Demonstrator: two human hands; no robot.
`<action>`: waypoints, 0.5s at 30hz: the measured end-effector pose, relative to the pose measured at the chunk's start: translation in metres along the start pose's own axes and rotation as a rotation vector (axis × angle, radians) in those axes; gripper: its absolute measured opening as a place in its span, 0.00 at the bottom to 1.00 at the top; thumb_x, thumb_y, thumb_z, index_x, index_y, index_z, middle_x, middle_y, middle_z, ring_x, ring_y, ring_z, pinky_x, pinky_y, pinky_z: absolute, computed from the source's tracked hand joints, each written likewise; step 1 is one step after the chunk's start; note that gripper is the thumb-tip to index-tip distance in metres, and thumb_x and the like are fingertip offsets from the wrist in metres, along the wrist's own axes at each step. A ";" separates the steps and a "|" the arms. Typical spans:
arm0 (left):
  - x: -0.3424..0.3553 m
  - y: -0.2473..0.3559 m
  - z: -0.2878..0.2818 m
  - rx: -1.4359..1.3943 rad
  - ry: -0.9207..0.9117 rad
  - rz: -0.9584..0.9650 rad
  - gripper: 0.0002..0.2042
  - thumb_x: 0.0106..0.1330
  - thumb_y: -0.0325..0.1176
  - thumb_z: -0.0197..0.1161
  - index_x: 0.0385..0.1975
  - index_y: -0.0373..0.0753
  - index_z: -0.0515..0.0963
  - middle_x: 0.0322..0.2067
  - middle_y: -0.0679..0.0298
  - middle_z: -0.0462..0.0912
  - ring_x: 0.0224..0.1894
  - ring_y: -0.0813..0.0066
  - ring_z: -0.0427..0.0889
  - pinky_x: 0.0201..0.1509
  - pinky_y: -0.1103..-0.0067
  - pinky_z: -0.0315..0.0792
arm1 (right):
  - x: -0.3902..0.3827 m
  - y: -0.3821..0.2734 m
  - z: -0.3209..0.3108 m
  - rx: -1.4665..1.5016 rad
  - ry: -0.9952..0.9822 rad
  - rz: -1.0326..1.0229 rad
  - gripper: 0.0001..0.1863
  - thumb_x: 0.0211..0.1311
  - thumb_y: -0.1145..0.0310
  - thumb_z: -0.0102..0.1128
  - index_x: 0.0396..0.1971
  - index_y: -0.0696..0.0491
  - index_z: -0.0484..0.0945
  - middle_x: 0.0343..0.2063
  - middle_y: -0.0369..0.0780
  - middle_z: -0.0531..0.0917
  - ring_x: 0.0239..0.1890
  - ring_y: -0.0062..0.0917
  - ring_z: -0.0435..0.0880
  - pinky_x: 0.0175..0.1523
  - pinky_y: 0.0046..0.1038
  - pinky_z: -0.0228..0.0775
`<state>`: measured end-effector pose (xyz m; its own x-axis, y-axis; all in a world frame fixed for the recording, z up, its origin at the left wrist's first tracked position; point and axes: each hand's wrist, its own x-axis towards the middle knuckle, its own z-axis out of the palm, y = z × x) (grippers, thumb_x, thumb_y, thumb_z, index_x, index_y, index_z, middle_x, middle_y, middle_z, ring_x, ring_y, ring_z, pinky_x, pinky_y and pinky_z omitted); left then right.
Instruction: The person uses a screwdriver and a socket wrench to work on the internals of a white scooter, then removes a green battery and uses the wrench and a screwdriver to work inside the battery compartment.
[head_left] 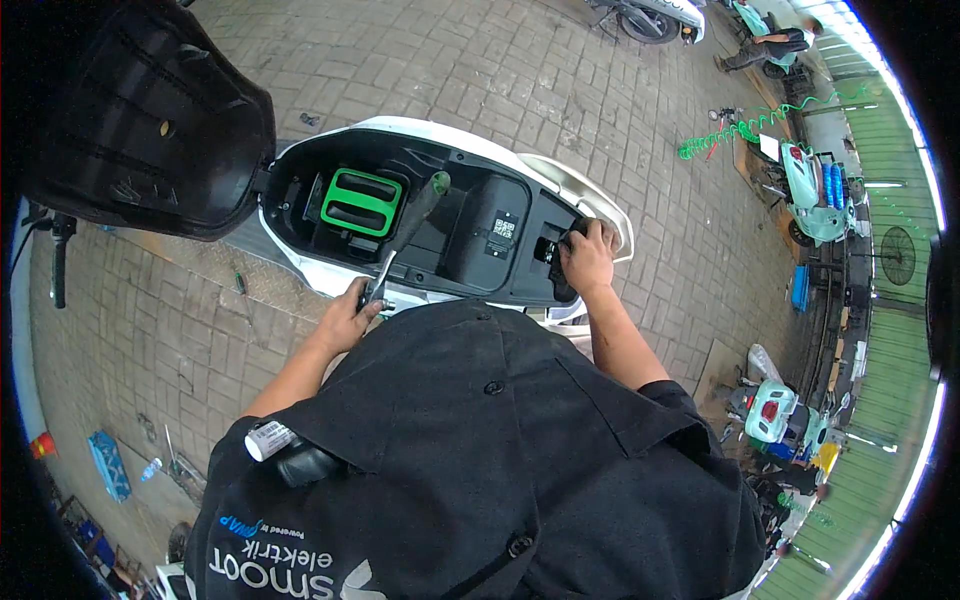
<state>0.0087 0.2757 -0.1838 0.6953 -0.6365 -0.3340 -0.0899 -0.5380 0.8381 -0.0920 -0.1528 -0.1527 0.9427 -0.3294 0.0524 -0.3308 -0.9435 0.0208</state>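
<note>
Scooter [430,127]: long axis left-right, front pointing left.

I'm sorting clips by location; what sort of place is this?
Probably a scooter workshop: an opened white scooter in front, mint-green scooters along the right, and a coiled green hose.

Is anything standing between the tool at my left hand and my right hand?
Yes: the black hump in the bin lies between the tool at the left hand and the right hand. Whether the tool would clear it from above, this view cannot settle.
</note>
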 end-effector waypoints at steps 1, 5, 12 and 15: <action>0.000 0.002 0.000 0.001 -0.001 -0.001 0.23 0.68 0.43 0.58 0.56 0.34 0.65 0.39 0.41 0.79 0.44 0.43 0.80 0.48 0.62 0.71 | 0.001 -0.002 0.001 0.001 -0.001 0.000 0.11 0.51 0.61 0.66 0.34 0.50 0.83 0.50 0.47 0.71 0.61 0.49 0.64 0.66 0.51 0.53; 0.000 0.009 -0.003 0.011 -0.002 -0.069 0.23 0.68 0.40 0.59 0.56 0.34 0.64 0.39 0.41 0.80 0.44 0.45 0.81 0.48 0.63 0.72 | 0.002 -0.006 0.006 0.019 -0.018 0.036 0.11 0.51 0.65 0.65 0.36 0.51 0.82 0.51 0.47 0.71 0.63 0.49 0.62 0.66 0.51 0.54; 0.003 0.010 -0.003 -0.007 -0.009 -0.002 0.25 0.66 0.43 0.61 0.56 0.34 0.65 0.41 0.40 0.80 0.46 0.43 0.80 0.49 0.64 0.72 | 0.003 0.001 0.006 0.116 0.012 0.009 0.11 0.51 0.67 0.65 0.36 0.51 0.82 0.49 0.43 0.73 0.61 0.46 0.64 0.64 0.51 0.56; 0.015 0.004 -0.002 0.046 0.005 0.100 0.26 0.65 0.45 0.62 0.56 0.35 0.66 0.42 0.40 0.80 0.47 0.41 0.79 0.49 0.63 0.72 | 0.008 0.007 -0.008 0.179 -0.028 -0.020 0.09 0.54 0.68 0.64 0.36 0.52 0.81 0.45 0.43 0.75 0.56 0.43 0.69 0.62 0.46 0.60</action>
<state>0.0202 0.2650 -0.1850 0.6845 -0.6857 -0.2476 -0.1918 -0.4971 0.8462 -0.0871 -0.1617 -0.1440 0.9507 -0.3090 0.0255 -0.3015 -0.9406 -0.1563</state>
